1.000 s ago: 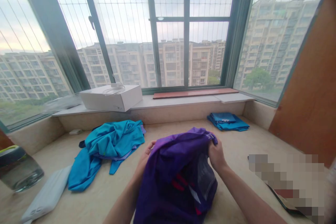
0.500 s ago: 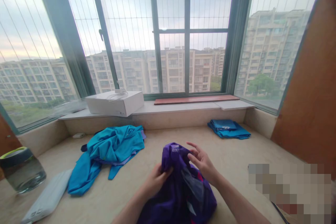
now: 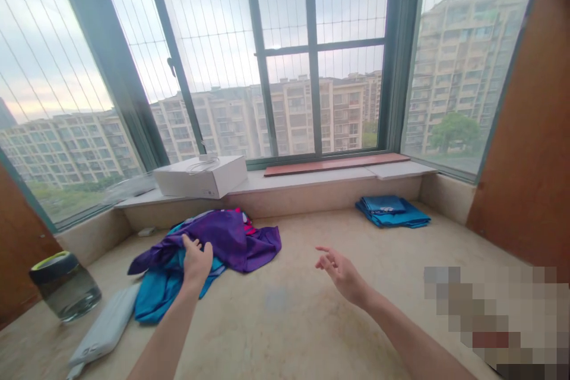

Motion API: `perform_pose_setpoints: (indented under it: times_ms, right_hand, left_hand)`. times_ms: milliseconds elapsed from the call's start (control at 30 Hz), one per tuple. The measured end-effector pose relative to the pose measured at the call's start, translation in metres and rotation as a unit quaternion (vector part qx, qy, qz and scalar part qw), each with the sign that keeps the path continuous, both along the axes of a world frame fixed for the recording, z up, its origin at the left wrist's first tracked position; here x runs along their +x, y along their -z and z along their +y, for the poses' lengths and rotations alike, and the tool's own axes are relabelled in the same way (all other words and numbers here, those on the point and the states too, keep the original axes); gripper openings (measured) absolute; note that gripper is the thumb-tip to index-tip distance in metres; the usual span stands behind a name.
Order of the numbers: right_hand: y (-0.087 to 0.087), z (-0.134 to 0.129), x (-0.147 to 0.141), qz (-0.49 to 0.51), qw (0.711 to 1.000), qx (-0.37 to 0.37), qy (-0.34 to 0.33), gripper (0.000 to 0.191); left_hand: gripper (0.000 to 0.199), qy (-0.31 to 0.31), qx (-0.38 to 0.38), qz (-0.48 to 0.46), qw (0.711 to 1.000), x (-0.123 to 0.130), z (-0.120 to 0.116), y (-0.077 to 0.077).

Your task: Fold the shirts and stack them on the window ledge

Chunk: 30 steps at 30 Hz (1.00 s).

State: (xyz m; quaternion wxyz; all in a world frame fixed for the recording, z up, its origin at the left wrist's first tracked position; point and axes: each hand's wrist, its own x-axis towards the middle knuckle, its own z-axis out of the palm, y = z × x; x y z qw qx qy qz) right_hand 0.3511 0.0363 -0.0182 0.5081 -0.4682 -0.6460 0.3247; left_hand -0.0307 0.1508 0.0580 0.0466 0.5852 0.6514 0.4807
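Note:
A purple garment (image 3: 231, 240) with pink parts lies loosely spread over a crumpled blue garment (image 3: 158, 294) at the left. My left hand (image 3: 197, 258) is at the purple cloth's near edge, its fingers apart and holding nothing; whether the fingertips touch the cloth I cannot tell. Over the bare surface (image 3: 285, 332) right of the pile hovers my right hand (image 3: 336, 270). Its index finger points out, the other fingers are loosely bent, and nothing is in it. Farther back on the right sits a folded blue garment (image 3: 392, 212).
A clear bottle with a dark lid (image 3: 66, 288) and a pale flat power bank-like object (image 3: 107, 326) stand at the left. A white box (image 3: 200, 177) rests on the window ledge, beside a reddish board (image 3: 333, 164). The lower right corner is blurred out.
The purple garment has gone from between both hands onto the blue pile at the left. My left hand moved left with its fingers opened; the right stayed near the middle. The view tilted slightly.

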Motion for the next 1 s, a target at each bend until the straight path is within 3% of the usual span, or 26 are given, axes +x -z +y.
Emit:
perform_pose_setpoints:
  times_ms: [67, 167, 233, 300, 400, 633, 800, 1000]
  right_hand:
    - [0.0, -0.005, -0.002, -0.045, 0.999, -0.001, -0.012, 0.057]
    - [-0.001, -0.011, -0.002, -0.142, 0.989, 0.027, -0.013, 0.046]
    - [0.001, -0.008, 0.004, -0.213, 0.975, 0.058, 0.012, 0.041]
    - [0.002, 0.003, 0.017, -0.29, 0.953, 0.066, 0.063, 0.04]
    - [0.0, 0.037, 0.055, -0.41, 0.894, -0.006, 0.181, 0.042]
    - [-0.014, 0.112, 0.18, -0.436, 0.806, -0.153, 0.37, 0.06]
    - [0.002, 0.136, 0.222, -0.444, 0.786, -0.232, 0.362, 0.063]
    - [0.019, 0.144, 0.227, -0.484, 0.768, -0.256, 0.334, 0.067]
  left_hand:
    - [0.071, -0.007, -0.006, 0.108, 0.994, 0.003, -0.005, 0.016]
    - [0.06, -0.012, -0.093, 0.284, 0.954, 0.01, -0.004, 0.037]
    - [0.057, -0.032, -0.135, 0.342, 0.93, 0.012, 0.0, 0.048]
    - [0.056, -0.052, -0.122, 0.378, 0.916, 0.012, 0.004, 0.056]
    - [0.054, -0.068, -0.086, 0.388, 0.915, 0.009, 0.007, 0.063]
    - [0.051, -0.06, -0.04, 0.356, 0.932, 0.007, 0.001, 0.063]
    - [0.052, -0.059, -0.04, 0.314, 0.947, 0.021, -0.01, 0.058]
    - [0.051, 0.009, 0.02, 0.283, 0.959, 0.038, -0.017, 0.056]
